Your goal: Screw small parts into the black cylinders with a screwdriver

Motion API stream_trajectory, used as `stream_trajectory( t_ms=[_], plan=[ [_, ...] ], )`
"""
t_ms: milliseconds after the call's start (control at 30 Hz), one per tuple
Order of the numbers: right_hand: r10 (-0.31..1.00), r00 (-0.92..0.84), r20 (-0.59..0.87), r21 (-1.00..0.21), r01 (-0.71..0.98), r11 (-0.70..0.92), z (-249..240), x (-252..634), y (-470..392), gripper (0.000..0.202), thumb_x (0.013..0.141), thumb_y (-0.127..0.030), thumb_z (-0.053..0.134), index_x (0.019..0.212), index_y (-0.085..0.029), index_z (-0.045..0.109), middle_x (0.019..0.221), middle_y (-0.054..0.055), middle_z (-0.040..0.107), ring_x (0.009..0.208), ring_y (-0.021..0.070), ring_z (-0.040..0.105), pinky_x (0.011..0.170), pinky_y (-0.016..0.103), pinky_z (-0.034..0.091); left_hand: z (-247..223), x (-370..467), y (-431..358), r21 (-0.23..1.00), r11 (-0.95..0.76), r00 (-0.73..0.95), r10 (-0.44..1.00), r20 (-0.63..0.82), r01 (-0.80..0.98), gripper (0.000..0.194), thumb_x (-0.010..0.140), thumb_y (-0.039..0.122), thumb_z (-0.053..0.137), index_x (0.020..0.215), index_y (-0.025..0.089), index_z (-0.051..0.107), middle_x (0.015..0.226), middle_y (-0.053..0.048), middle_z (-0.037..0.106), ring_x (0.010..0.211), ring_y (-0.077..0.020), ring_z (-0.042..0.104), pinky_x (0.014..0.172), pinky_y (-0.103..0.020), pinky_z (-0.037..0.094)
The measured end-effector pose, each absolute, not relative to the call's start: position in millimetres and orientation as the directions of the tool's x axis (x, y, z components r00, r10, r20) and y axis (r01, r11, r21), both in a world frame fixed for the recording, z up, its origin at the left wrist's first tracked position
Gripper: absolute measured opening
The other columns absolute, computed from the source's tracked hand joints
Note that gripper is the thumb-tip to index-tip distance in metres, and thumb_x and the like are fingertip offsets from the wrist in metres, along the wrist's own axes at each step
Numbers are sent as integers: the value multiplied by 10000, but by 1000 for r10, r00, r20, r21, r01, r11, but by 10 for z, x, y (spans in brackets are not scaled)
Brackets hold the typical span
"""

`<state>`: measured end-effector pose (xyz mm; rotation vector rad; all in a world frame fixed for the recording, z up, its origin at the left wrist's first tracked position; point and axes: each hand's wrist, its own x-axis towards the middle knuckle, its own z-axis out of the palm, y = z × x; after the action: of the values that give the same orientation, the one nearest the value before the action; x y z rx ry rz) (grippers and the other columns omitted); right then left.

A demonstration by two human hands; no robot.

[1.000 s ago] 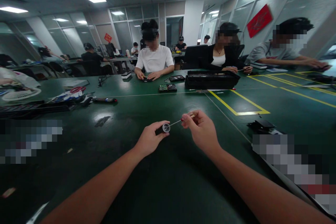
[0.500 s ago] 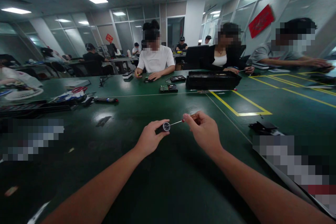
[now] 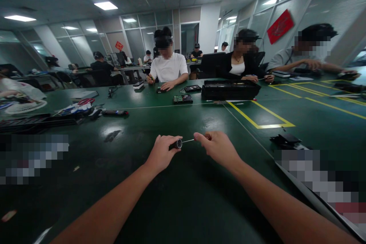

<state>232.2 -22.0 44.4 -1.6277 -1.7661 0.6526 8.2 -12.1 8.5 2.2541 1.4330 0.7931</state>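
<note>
My left hand [image 3: 162, 151] grips a small dark cylinder [image 3: 178, 143] between thumb and fingers, its round rimmed end turned to the right. My right hand [image 3: 219, 146] is closed round the handle of a screwdriver [image 3: 188, 140]; most of the handle is hidden by the fingers. The thin metal shaft points left, with its tip at the cylinder's open end. Whether the tip is inside cannot be made out. Both hands are above the green table [image 3: 177, 206].
A long black housing [image 3: 231, 90] and a circuit board [image 3: 183, 99] lie farther back. Tools with red scissors [image 3: 85, 101] are at the left, near a dark pen-shaped tool [image 3: 114, 113]. Black parts [image 3: 288, 140] lie at the right. A person in a white shirt [image 3: 169, 68] sits opposite.
Both hands are slightly lower in the view. My right hand has turned, hiding more of the screwdriver handle, and the cylinder's open end has tilted a little.
</note>
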Motion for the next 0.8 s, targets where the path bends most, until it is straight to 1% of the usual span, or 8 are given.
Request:
stream_trajectory(
  t_ms=[67, 167, 267, 367, 433, 533, 600, 800],
  plan=[
    [991, -71, 109, -733, 668, 129, 464, 2323, -224, 430, 921, -548, 533, 689, -212, 667, 536, 20, 645, 482, 185, 591, 481, 315, 394, 68, 78, -114, 558, -435, 349, 900, 260, 707, 395, 888, 206, 646, 1272, 296, 642, 1211, -45, 692, 1145, -276, 582, 1098, -560, 300],
    [973, -178, 146, -768, 600, 225, 454, 2314, -243, 228, 932, -362, 548, 957, -213, 720, 707, 34, 726, 631, 205, 673, 585, 333, 472, 51, 58, -92, 558, -429, 333, 903, 271, 710, 397, 885, 202, 648, 1272, 290, 641, 1218, -51, 687, 1143, -277, 583, 1067, -529, 342],
    [949, -222, 223, -776, 549, 310, 408, 2292, -264, 276, 930, -330, 555, 1145, -223, 691, 906, 58, 752, 760, 217, 696, 653, 346, 502, 64, 30, -69, 553, -428, 305, 903, 303, 715, 390, 880, 198, 658, 1260, 291, 649, 1208, -47, 690, 1116, -274, 590, 1032, -496, 375],
    [962, -216, 166, -785, 561, 262, 369, 2266, -259, 400, 992, -469, 433, 1090, -203, 715, 721, 40, 710, 623, 205, 657, 583, 331, 466, 98, 12, -59, 547, -421, 286, 904, 318, 723, 392, 880, 188, 658, 1259, 286, 649, 1220, -46, 689, 1115, -269, 591, 1012, -476, 389],
    [971, -197, 133, -788, 573, 224, 358, 2251, -239, 496, 1020, -492, 335, 1065, -190, 726, 668, 37, 686, 542, 185, 613, 552, 324, 438, 112, 7, -57, 540, -417, 280, 905, 320, 731, 390, 883, 184, 655, 1260, 285, 648, 1223, -44, 690, 1117, -262, 592, 1014, -468, 390],
    [975, -170, 143, -793, 570, 215, 363, 2240, -218, 431, 1007, -433, 406, 1258, -185, 652, 900, 68, 739, 584, 171, 612, 582, 327, 449, 97, 5, -52, 526, -421, 291, 904, 314, 739, 380, 887, 179, 654, 1249, 294, 653, 1219, -34, 694, 1124, -250, 596, 1032, -469, 382],
    [976, -176, 126, -807, 555, 204, 373, 2241, -228, 443, 990, -399, 460, 1372, -199, 560, 962, 68, 737, 618, 177, 613, 596, 333, 456, 77, 4, -50, 523, -423, 303, 904, 302, 740, 376, 889, 183, 656, 1246, 302, 653, 1224, -28, 693, 1139, -248, 594, 1047, -478, 372],
    [952, -257, 166, -833, 480, 275, 352, 2242, -284, 381, 927, -281, 574, 1301, -206, 566, 970, 63, 714, 845, 215, 662, 739, 359, 497, 103, 5, -57, 528, -399, 268, 912, 310, 749, 384, 887, 178, 665, 1252, 295, 645, 1222, -20, 691, 1141, -242, 593, 1065, -485, 353]
  ],
)
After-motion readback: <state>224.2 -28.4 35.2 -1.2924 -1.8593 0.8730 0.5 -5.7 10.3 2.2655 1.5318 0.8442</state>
